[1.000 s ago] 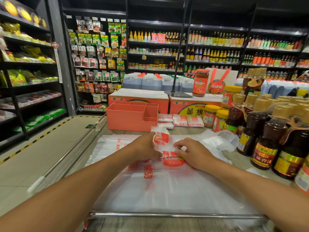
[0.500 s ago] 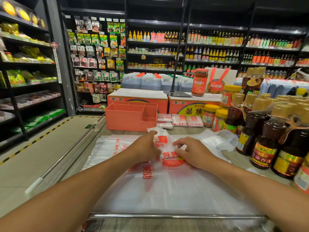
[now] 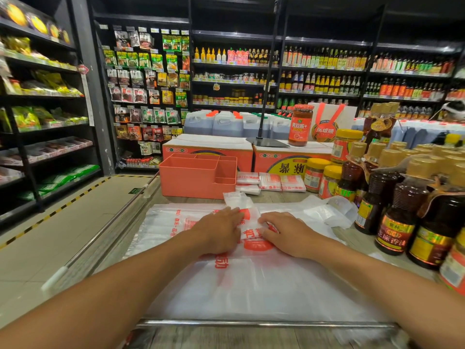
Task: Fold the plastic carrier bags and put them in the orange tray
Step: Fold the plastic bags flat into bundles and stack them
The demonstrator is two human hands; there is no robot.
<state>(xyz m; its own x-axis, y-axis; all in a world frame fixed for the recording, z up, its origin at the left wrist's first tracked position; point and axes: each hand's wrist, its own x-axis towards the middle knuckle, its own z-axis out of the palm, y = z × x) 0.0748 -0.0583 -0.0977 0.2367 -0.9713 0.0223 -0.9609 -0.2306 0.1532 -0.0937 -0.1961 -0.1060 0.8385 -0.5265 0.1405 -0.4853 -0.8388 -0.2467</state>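
Both hands have settled lower on the folded strip of carrier bag, and its far end, raised a second ago, now lies flatter, pointing at the orange tray. The left hand lies palm down, fingers straight and close together, pressing the strip's left edge. The right hand is flat too, its fingertips pressing the right edge. Under the strip a stack of flat bags covers the bench. The tray stands beyond, apart from the strip, with folded bags just beside its right wall. Sauce bottles crowd the right side.
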